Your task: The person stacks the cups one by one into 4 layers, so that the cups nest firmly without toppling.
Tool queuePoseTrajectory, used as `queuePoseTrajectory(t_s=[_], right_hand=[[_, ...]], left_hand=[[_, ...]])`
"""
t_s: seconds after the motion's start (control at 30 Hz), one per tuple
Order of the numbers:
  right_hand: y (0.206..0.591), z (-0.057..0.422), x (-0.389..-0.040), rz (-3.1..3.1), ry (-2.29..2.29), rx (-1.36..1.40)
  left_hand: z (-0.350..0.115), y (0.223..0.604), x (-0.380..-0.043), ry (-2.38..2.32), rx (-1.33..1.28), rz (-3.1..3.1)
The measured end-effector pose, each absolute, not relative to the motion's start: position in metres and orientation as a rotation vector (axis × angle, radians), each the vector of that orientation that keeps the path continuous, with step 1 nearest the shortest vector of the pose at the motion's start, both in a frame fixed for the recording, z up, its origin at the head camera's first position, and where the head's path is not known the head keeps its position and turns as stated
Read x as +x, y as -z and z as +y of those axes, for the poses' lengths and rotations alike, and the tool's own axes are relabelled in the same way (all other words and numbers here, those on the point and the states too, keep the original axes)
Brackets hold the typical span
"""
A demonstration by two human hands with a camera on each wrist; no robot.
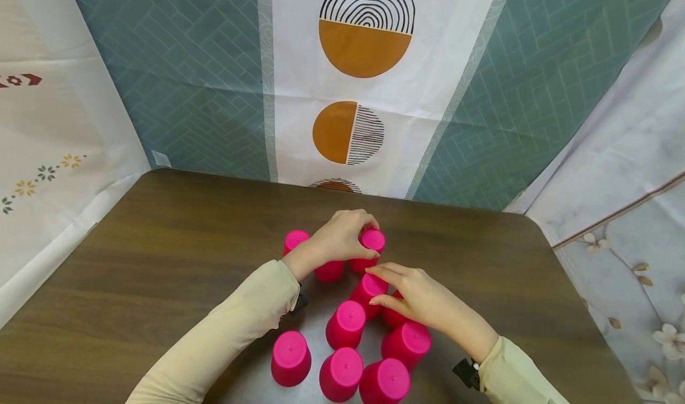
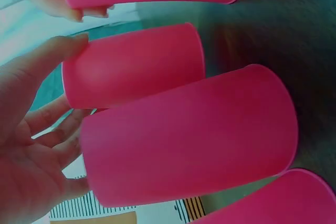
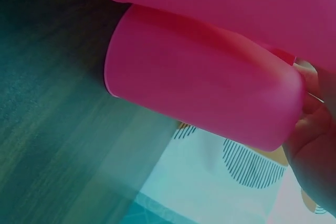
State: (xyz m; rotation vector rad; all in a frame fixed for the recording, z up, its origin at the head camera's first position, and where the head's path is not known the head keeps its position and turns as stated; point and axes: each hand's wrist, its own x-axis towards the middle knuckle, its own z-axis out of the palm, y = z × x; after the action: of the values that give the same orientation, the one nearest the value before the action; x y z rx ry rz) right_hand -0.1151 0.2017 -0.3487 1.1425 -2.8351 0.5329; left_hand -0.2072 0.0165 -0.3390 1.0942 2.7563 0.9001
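Several plain pink cups stand upside down on the brown table. At the far end of the group, my left hand (image 1: 345,236) grips one far cup (image 1: 373,241) between thumb and fingers. In the left wrist view the thumb lies on that cup (image 2: 136,66), with a nearer cup (image 2: 189,137) partly covering the fingers. Just nearer and to the right, my right hand (image 1: 414,294) holds a second cup (image 1: 369,288) near its top, thumb on the near side. The right wrist view shows a cup (image 3: 210,82) by the right hand (image 3: 315,135), whose fingers are mostly hidden.
Other cups stand close by: one (image 1: 345,323) in the middle, one (image 1: 407,341) on the right, two (image 1: 341,374) at the front, and one (image 1: 291,359) apart at left. Behind the left wrist are a cup (image 1: 295,240) and another (image 1: 329,271). Patterned cloth (image 1: 214,94) hangs behind the table (image 1: 187,243).
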Motion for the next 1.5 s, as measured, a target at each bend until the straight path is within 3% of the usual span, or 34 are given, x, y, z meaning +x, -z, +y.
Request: queuePoseTrajectory(t_s=[1.5], right_hand=[[0.3494,0.2008,-0.1139,-2.858,-0.574,1.083]], left_hand=[[0.0084,0.3358,-0.2018,-0.751,1.002,2.541]])
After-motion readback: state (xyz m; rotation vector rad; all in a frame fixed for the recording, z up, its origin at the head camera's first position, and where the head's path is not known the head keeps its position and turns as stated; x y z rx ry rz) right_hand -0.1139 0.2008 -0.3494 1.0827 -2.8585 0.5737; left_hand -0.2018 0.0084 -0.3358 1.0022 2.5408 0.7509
